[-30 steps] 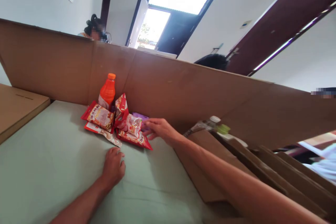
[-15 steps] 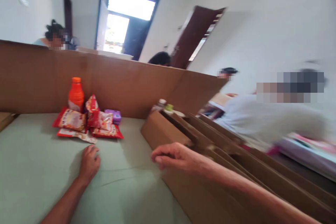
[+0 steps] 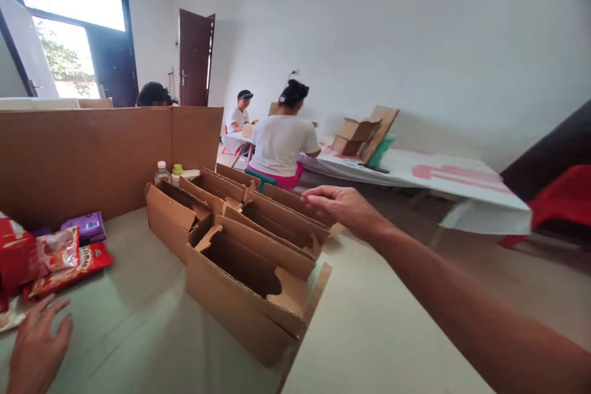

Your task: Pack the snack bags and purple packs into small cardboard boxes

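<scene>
My left hand (image 3: pixel 41 338) rests low at the left, open with its fingers spread on the table, close to a pile of snacks. The pile holds red snack packets (image 3: pixel 69 271), a small clear-and-red packet (image 3: pixel 60 249) and a purple pack (image 3: pixel 87 226). Over the far right cardboard box (image 3: pixel 286 221) hovers my right hand (image 3: pixel 339 206), thumb and fingers brought together, nothing visible in them. Open cardboard boxes stand in rows below and left of it; the nearest box (image 3: pixel 244 295) looks dark inside.
A pink-capped clear bottle (image 3: pixel 162 173) and a green-capped bottle (image 3: pixel 176 173) stand behind the boxes. A tall cardboard panel (image 3: pixel 92 160) borders the table's far side. Several people sit beyond, one in a white shirt (image 3: pixel 284 141) at a white-covered table (image 3: pixel 443 178).
The view has swung right, so the snack pile and left hand now lie at the left edge. My right hand has moved outward over the far right boxes.
</scene>
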